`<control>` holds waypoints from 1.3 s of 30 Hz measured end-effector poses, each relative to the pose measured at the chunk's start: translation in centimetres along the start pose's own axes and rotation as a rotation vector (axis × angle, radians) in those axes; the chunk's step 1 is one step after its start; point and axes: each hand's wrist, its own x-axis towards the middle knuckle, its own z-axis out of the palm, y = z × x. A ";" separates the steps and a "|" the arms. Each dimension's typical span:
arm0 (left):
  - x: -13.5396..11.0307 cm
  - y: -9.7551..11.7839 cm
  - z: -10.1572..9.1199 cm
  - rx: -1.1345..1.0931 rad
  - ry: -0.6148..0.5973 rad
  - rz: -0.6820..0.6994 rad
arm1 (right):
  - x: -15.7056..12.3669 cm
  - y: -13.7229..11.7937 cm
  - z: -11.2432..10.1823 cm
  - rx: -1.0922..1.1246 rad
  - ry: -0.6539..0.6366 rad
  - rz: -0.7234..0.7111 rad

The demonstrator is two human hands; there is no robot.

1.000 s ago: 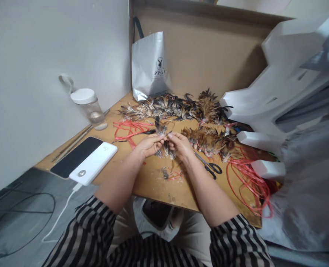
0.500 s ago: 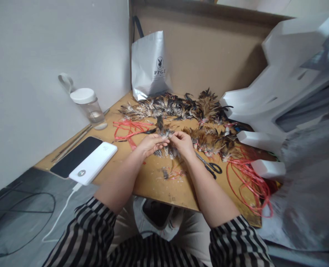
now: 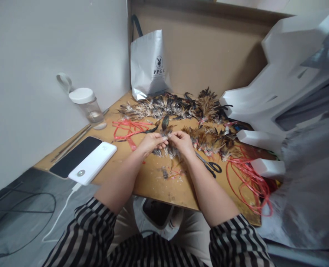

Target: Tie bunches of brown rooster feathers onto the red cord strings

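The left hand (image 3: 153,143) and right hand (image 3: 182,142) nearly met, fingertips pinched on the pale base of a small feather tuft (image 3: 165,124), its dark, glossy plume pointing up above the wooden table (image 3: 158,189). Soft grey fluff (image 3: 170,151) lay below. Scissors (image 3: 209,164) lay beside the right wrist, near bristly brown feathers (image 3: 209,141) and tangled red strands (image 3: 240,167). A shaggy feather row (image 3: 178,105) lay before the smooth silver bag (image 3: 146,66).

Soft, diffuse light falls evenly over the left hand (image 3: 152,144) and right hand (image 3: 181,143), its source unseen. Beyond them, a pale sheen brightens the silver bag (image 3: 146,68); rightward, shadow darkens the brown panel (image 3: 200,48). Feathers (image 3: 166,129) at the hands look slightly blurred. Wide-angle stretching distorts the striped sleeves (image 3: 236,241) nearer the viewer.
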 end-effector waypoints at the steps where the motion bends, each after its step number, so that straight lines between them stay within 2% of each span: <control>1: 0.0 0.1 -0.1 -0.014 0.017 0.008 | 0.1 -0.1 -0.2 0.001 0.019 0.005; 5: 0.2 0.4 -0.5 -0.155 0.142 0.022 | 0.7 0.3 -1.4 -0.070 0.115 0.019; 8: 0.4 0.5 -0.8 -0.243 0.217 0.046 | 1.2 1.1 -2.4 -0.182 0.107 0.016; 12: 0.6 0.3 -0.9 -0.273 0.226 0.042 | 1.3 1.6 -3.5 -0.337 -0.061 0.059; 16: 0.6 0.2 -0.9 -0.278 0.214 0.033 | 0.9 0.6 -4.2 -0.400 -0.228 0.101; 21: 0.6 0.1 -0.9 -0.277 0.199 0.028 | 0.4 -0.3 -3.4 -0.491 -0.389 0.129; 23: 0.6 0.0 -0.8 -0.266 0.201 0.020 | 0.2 -0.1 -2.7 -0.561 -0.375 0.107; 29: 0.6 0.0 -0.7 -0.249 0.192 0.014 | -0.3 0.6 -1.0 -0.742 -0.178 0.072; 33: 0.6 0.0 -0.7 -0.254 0.192 0.014 | 0.1 0.7 -1.0 -0.586 -0.087 0.031; 39: 0.5 0.2 -0.7 -0.340 0.123 -0.019 | 0.6 0.5 -1.0 0.037 0.079 0.086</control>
